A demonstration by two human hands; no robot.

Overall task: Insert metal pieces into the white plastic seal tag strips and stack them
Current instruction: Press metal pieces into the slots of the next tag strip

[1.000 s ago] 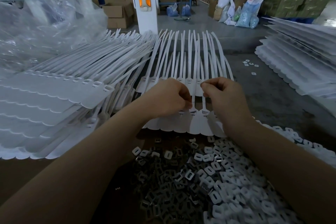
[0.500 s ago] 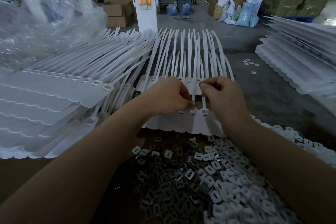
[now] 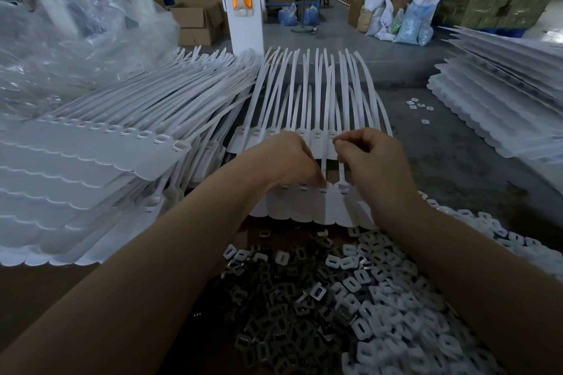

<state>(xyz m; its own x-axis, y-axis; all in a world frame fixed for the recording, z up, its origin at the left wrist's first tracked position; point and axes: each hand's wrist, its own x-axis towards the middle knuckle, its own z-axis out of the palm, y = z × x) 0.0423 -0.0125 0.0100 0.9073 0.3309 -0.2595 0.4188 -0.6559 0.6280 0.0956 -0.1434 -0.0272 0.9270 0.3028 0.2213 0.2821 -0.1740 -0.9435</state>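
A white seal tag strip [image 3: 304, 211] lies across the table in front of me, its straps fanning away. My left hand [image 3: 286, 161] is curled over it, and the fingertips pinch at a tag's slot near the strip's middle. Just to the right, my right hand [image 3: 376, 161] hovers over the same strip in a loose fist. Its thumb is pinched against the forefinger on a small metal piece, which is mostly hidden. Loose dark metal pieces [image 3: 274, 301] are heaped close to me, beside a heap of white plastic caps [image 3: 396, 323].
A tall stack of tag strips [image 3: 91, 173] fills the left side, with clear plastic wrap [image 3: 76, 49] behind it. Another stack [image 3: 502, 106] lies at the right. A white post [image 3: 243, 9] stands behind the straps. A few caps [image 3: 420, 105] lie on the grey table.
Both hands stay at the strip. My left fingertips have moved slightly lower onto the tag's slot, and the right hand has barely shifted.
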